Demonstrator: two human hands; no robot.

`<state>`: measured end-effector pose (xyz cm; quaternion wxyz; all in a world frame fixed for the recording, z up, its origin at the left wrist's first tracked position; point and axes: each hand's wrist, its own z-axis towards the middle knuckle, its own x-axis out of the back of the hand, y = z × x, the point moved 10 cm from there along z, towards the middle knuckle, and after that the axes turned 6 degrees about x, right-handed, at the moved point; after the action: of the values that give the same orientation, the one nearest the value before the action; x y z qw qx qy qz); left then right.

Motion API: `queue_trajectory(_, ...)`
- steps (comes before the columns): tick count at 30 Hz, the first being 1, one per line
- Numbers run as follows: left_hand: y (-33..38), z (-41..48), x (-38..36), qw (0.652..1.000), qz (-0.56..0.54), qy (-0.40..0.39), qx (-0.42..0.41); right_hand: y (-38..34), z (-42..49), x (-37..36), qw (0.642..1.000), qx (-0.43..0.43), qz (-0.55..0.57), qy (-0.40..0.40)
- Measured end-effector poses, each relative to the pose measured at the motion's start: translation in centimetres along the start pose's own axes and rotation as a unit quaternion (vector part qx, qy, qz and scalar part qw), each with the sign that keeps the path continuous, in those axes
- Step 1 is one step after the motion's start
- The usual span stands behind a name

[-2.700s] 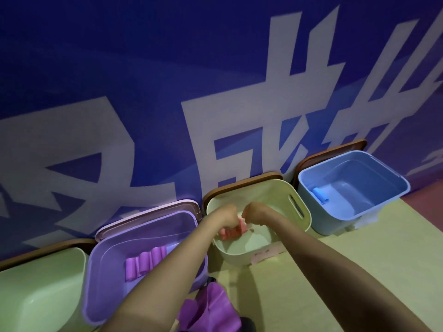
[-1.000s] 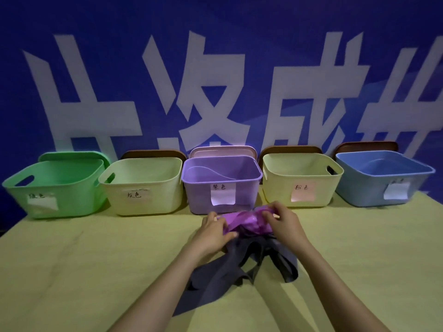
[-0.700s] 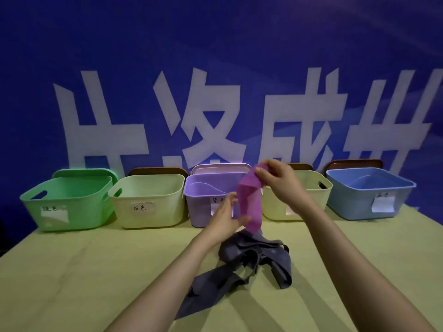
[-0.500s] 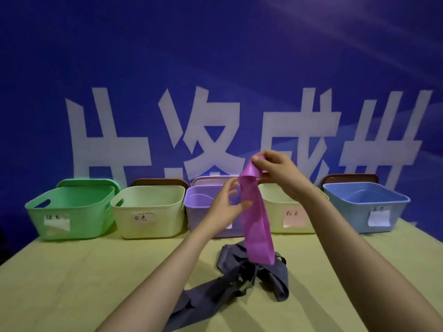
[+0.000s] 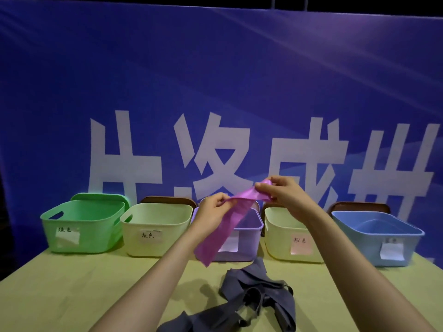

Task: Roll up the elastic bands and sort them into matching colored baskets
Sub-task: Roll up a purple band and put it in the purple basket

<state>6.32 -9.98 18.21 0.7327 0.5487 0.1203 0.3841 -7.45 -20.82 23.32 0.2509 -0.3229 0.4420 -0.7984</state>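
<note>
Yellow-green table (image 5: 60,295) is filling the bottom of my feed, and near its front edge, right of centre, a loose tangle of dark grey bands (image 5: 259,293) is lying flat in overlapping loops, unrolled.

Above that pile, the purple band (image 5: 220,231) is hanging in the air, clear of the grey heap. It is looking like a flat, wide, magenta-purple strip, slightly twisted at the top. Its long axis is running from upper right to lower left. The short top stretch is spanning the gap between the two hands, and the longer tail is slanting down to a free end in front of the purple basket (image 5: 251,233).

Both forearms are reaching forward and up from the bottom edge. The left hand (image 5: 211,212) is pinching the strip between thumb and curled fingers. The right hand (image 5: 285,195), a little higher, is nipping the band's top end with its fingertips, knuckles bent.

Along the table's far edge, five baskets are standing in a row: green (image 5: 84,224), cream (image 5: 155,231), purple, a second cream basket (image 5: 287,228) and blue (image 5: 378,238), each wearing a paper label. Behind them a blue banner (image 5: 215,80) with large white characters is closing off the view.
</note>
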Motion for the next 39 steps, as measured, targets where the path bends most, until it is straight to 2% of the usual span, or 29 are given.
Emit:
queue_trajectory(3,0.3,-0.5,-0.7,0.999,0.002,-0.030,-0.009,0.7,0.7,-0.5,0.999,-0.030,0.018,0.009)
queue_trajectory(6,0.6,-0.7,-0.9,0.999,-0.015,-0.040,-0.016,1.8,0.9,-1.5,0.991,-0.082,0.109,-0.004)
queue_trajectory(9,0.1,-0.8,-1.0,0.995,-0.078,-0.058,0.020,2.3,0.6,-2.3,0.971,-0.101,0.214,-0.023)
queue_trajectory(10,-0.1,-0.8,-1.0,0.992,-0.106,-0.058,0.032,2.2,0.5,-2.7,0.971,-0.092,0.217,-0.041)
queue_trajectory(13,-0.4,-0.5,-0.2,0.990,-0.137,-0.017,0.036,2.6,0.1,-3.5,0.982,-0.082,0.158,-0.062)
queue_trajectory(16,-0.2,-0.6,0.2,0.989,-0.144,0.010,0.035,3.3,0.0,-3.6,0.987,-0.085,0.135,-0.035)
queue_trajectory(22,-1.1,-0.6,0.2,0.988,-0.143,0.019,0.061,2.9,0.5,-2.8,0.998,-0.016,0.024,0.049)
queue_trajectory(27,-3.7,0.4,1.0,0.993,-0.090,0.030,0.071,2.1,1.1,-1.9,0.987,0.048,-0.141,0.064)
queue_trajectory(31,-7.2,0.9,1.4,0.992,0.019,0.013,0.121,1.5,1.3,-1.7,0.992,0.057,-0.103,0.048)
queue_trajectory(36,-9.7,0.2,1.0,0.975,0.141,-0.036,0.169,0.0,1.1,-2.2,0.996,0.079,-0.051,0.005)
queue_trajectory(39,-8.5,-0.7,-0.8,0.981,0.054,-0.094,0.162,-0.2,1.3,-2.6,0.993,0.092,-0.074,-0.001)
